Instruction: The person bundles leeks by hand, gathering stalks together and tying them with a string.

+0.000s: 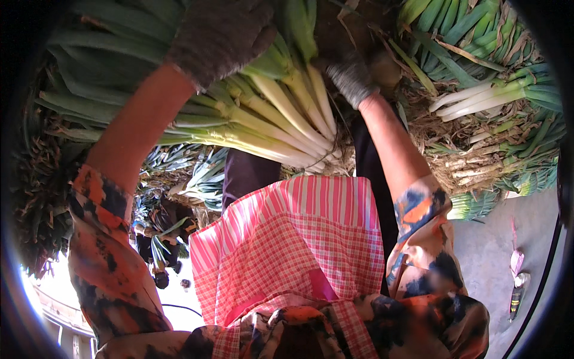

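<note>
A large bundle of leeks (287,121) lies across in front of me, its white stalks fanned out and bound with a thin tie near the roots, its green leaves spread to the left. My left hand (219,40), in a dark knit glove, rests over the leaves and upper stalks; its fingers are at the top edge and partly hidden. My right hand (350,74), in a worn grey glove, is just right of the stalks. Its fingers fade into shadow, so whether it grips anything is unclear.
Piled leeks (466,36) and a small leek bunch (484,98) lie at the right, above more rooty bundles (480,166). A dark heap of leaves (40,202) stands at the left. Beyond, another person (166,224) is near some leeks. A black cable (542,278) crosses the grey floor.
</note>
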Demonstrator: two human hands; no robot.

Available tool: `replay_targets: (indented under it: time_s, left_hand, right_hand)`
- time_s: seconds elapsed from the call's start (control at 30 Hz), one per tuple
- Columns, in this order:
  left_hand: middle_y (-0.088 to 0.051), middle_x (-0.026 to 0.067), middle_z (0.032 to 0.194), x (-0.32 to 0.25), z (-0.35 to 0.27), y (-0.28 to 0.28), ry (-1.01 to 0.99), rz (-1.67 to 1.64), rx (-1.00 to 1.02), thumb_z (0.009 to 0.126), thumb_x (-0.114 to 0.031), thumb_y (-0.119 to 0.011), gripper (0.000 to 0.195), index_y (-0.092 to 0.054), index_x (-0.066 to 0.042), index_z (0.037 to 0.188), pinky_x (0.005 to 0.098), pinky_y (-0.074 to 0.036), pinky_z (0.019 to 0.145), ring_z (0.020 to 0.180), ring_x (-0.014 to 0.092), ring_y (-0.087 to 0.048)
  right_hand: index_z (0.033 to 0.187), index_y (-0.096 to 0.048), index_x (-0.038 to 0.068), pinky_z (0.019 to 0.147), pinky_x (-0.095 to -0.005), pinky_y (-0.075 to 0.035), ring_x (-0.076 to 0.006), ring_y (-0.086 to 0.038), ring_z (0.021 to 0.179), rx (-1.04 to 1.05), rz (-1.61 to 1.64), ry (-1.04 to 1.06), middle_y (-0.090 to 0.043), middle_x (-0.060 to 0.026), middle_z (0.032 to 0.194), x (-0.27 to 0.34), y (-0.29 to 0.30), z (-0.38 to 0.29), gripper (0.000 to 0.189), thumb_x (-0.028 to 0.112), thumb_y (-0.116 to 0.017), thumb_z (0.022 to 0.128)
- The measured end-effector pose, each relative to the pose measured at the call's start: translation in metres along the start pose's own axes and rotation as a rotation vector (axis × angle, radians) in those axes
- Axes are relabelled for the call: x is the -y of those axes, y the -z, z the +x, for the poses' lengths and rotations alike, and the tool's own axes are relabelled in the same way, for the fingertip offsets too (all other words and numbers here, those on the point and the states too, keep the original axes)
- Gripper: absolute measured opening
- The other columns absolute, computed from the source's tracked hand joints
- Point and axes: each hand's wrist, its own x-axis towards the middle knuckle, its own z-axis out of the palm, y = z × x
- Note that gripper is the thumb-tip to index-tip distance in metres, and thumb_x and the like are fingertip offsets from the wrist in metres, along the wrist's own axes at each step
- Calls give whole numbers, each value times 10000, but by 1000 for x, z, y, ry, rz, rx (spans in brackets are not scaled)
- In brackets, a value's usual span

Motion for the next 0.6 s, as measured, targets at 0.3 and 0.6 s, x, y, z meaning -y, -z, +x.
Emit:
replay_targets:
  time_s: [0.3, 0.6]
  left_hand:
    - [-562, 66, 1029, -20, -58, -13, 95, -75, -270, 711, -178, -573, 197, -585, -70, 875, 422, -306, 992, 1066, 241, -485]
    - [-576, 106, 1000, -28, -4, -29, -76, 101, 197, 708, -173, -520, 263, -608, -68, 933, 424, -384, 884, 993, 254, -519]
  right_hand:
    - [1143, -495, 51, 914, -340, -418, -300, -493, 1074, -33, 54, 120, -484, -181, 1183, 50, -48, -28, 479, 81, -644, 689]
    - [1043, -565, 67, 704, -350, -487, -283, -600, 774, -212, -53, 186, -607, -150, 889, 42, -67, -23, 335, 68, -624, 714]
